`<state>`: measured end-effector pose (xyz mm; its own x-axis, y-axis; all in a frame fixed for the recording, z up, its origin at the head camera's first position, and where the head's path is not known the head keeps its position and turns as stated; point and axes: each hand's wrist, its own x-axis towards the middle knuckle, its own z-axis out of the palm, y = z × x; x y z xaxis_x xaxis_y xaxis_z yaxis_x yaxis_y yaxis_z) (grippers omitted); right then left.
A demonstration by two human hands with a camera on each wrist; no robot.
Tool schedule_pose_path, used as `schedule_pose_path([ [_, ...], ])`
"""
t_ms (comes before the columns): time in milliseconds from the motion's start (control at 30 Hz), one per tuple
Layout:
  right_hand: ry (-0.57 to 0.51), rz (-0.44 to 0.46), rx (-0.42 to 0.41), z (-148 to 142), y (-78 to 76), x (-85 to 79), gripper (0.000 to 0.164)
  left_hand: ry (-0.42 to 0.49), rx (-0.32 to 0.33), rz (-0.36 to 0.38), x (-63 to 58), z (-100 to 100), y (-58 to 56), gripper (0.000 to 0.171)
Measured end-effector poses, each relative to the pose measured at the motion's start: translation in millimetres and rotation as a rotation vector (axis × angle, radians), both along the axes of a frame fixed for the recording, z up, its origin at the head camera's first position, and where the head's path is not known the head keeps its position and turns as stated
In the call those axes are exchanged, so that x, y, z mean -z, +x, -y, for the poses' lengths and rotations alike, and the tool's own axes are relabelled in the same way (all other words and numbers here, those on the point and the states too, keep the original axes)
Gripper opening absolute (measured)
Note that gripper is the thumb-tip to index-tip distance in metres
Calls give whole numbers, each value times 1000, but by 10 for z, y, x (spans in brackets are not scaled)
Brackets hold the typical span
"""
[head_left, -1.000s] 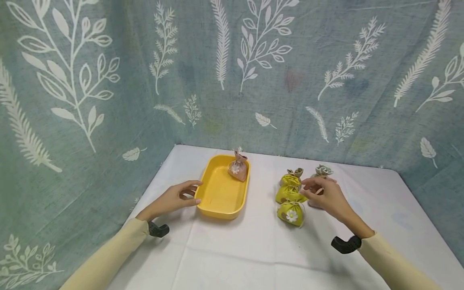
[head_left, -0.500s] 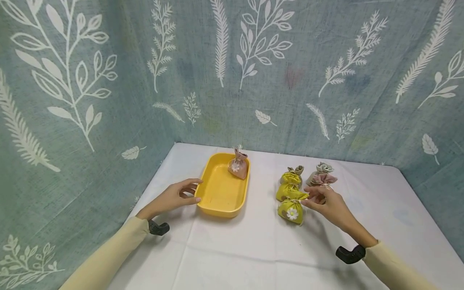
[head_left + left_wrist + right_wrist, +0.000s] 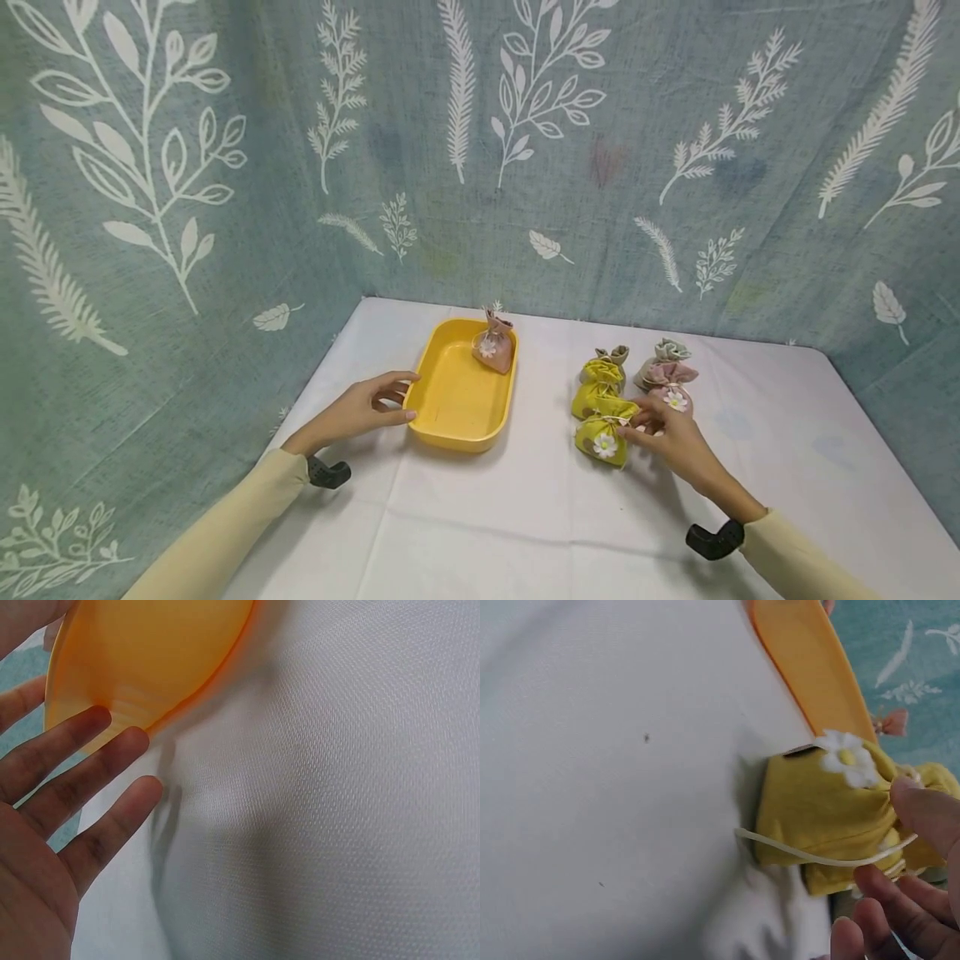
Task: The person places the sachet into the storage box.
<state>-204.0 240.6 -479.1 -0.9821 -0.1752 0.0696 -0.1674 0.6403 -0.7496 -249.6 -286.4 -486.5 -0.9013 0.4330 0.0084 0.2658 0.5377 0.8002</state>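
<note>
At the left side of a yellow tray [image 3: 455,408] lies my left hand [image 3: 365,408], thumb and fingertips against its rim. In the left wrist view its fingers [image 3: 82,784] are spread and loosely straight beside the tray's wall. My right hand [image 3: 675,435] pinches the gathered neck of the front yellow-green drawstring pouch [image 3: 616,456], which bears a white daisy. In the right wrist view the thumb [image 3: 926,814] is on the neck, the other fingers are curled below it, and a pale cord [image 3: 817,859] loops across the cloth. The pouch stands on the table.
Behind that pouch come another yellow-green pouch [image 3: 587,402] and a brownish one [image 3: 618,357]. To their right are a pink pouch [image 3: 678,385] and a grey-green one [image 3: 670,350]. A dusty-pink pouch [image 3: 497,357] stands in the tray's far right corner. Patterned curtains [image 3: 420,150] edge the white table.
My right hand has moved down and toward the front yellow-green pouch, uncovering the pink pouch, and its thumb and fingers have come to the front pouch's neck. The left hand stays at the tray.
</note>
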Motion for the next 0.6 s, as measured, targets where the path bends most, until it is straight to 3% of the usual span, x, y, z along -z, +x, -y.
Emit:
schedule_pose_path([
  [300,-49,4,4,79,34,95,32,1,-2,1,-9,-7,3,73],
  [467,-96,4,17,100,27,121,29,-3,-11,5,3,2,-1,73],
  [600,-129,-2,32,112,20,141,36,0,-12,7,10,1,-1,73],
])
